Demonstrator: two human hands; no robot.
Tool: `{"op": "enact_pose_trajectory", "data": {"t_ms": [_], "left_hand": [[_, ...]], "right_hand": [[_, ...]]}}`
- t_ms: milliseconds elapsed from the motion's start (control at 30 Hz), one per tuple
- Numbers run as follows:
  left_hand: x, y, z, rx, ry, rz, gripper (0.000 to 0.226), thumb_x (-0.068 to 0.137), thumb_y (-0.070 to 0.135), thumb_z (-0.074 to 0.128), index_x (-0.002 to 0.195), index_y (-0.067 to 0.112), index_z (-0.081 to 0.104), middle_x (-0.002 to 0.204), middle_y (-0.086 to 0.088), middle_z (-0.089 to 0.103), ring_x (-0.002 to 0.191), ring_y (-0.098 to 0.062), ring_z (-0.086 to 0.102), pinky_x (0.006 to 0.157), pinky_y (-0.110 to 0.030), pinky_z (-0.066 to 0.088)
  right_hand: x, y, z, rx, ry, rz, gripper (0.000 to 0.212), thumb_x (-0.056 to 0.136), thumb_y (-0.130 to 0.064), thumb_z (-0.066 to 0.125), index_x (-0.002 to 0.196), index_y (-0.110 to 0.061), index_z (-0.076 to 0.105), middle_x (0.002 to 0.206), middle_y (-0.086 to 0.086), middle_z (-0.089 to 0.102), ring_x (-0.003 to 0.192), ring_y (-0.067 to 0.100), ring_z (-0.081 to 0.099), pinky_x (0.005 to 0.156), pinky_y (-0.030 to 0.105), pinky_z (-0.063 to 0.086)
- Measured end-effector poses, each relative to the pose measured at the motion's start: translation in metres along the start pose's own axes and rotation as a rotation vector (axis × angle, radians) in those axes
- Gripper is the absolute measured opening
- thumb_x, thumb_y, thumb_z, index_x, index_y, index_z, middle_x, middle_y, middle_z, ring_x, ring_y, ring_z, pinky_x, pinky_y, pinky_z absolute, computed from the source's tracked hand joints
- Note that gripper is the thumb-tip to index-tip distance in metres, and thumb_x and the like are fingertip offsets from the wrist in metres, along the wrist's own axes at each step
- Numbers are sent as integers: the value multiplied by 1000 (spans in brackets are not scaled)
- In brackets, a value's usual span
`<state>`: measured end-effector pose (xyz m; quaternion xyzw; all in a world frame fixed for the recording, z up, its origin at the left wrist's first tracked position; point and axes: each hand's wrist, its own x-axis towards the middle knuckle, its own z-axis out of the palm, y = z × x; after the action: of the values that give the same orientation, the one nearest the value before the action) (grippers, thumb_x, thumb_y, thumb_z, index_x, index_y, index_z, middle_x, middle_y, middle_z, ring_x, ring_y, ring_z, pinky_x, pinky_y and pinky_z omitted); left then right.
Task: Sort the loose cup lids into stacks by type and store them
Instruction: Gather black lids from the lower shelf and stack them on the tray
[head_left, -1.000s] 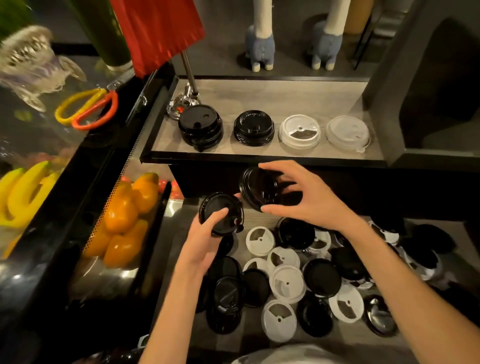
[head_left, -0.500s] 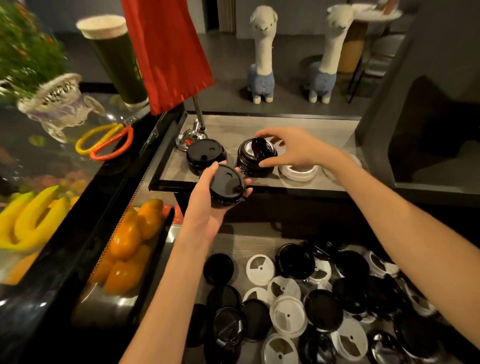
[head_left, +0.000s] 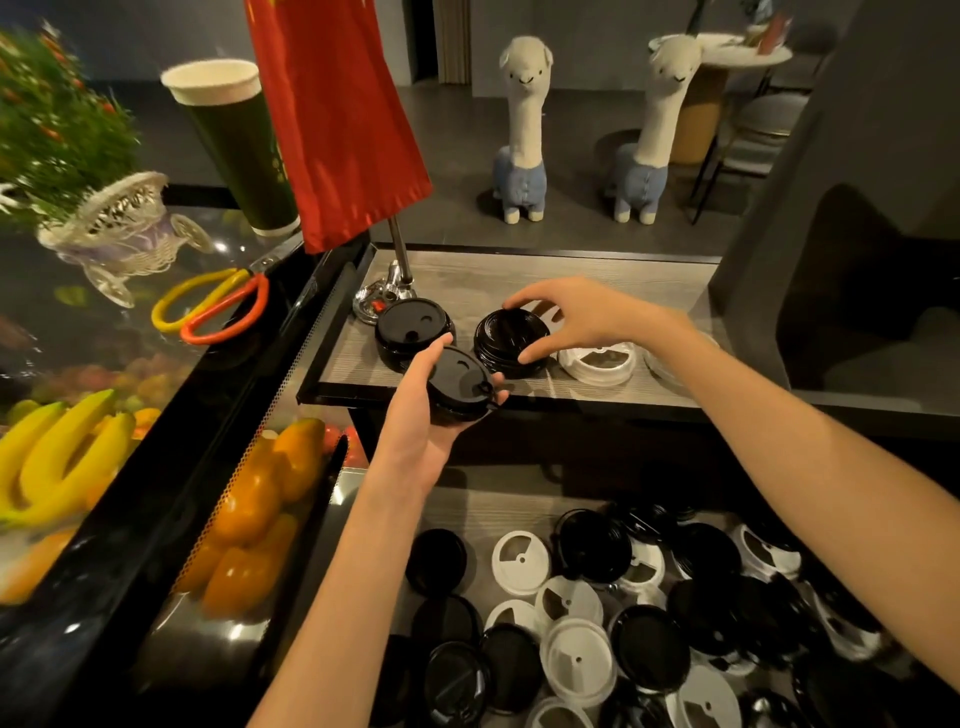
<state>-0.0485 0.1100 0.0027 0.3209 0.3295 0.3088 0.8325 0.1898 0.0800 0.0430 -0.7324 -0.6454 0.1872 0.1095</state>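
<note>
On the raised shelf (head_left: 519, 387) four stacks are started. My right hand (head_left: 582, 318) pinches the top of the ribbed black stack (head_left: 511, 340); my left hand (head_left: 434, 402) grips a black lid (head_left: 460, 382) near its stack (head_left: 413, 330). Most loose lids (head_left: 623, 623) wait on the desk (head_left: 452, 506) below.

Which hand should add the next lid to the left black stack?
Left. The left hand already holds a black lid just in front of that stack; the right hand is occupied at the second black stack.
</note>
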Motion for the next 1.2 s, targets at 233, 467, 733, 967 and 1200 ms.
{"op": "enact_pose_trajectory", "data": {"t_ms": [233,467,733,967,1200], "left_hand": [[-3,2,0,54,-1,3,42,105,35,53,138,10,56,124,-25,67,116,-41,68,95,-54,58],[-10,9,-3,92,-45,39,59,103,64,34,127,20,63,118,-15,75,114,-34,71,104,-59,51],[-7,42,-10,223,6,145,78,97,77,21,137,22,59,124,-9,73,114,-27,71,90,-52,59],[24,39,-40,513,374,373,48,109,47,32,136,19,61,135,-1,64,129,-18,58,114,-40,44],[42,27,-58,580,251,320,66,100,65,26,150,29,50,159,-1,44,149,-18,37,126,-47,26]], "right_hand": [[-9,0,10,-5,65,13,80,80,-55,81,146,-22,51,145,-3,55,125,12,52,99,28,46],[-32,-48,-1,199,57,-284,73,81,-48,84,146,-35,52,142,-23,56,129,-5,53,107,18,45],[-9,-82,-13,133,97,-412,68,82,-47,84,143,-30,57,136,-17,62,122,-3,57,102,17,48],[43,-82,-3,-3,198,-155,70,85,-57,77,140,-17,61,132,1,68,118,10,63,95,24,53],[63,-93,21,-104,187,-106,81,81,-67,75,138,-11,61,131,6,67,113,18,66,94,34,57]]}}
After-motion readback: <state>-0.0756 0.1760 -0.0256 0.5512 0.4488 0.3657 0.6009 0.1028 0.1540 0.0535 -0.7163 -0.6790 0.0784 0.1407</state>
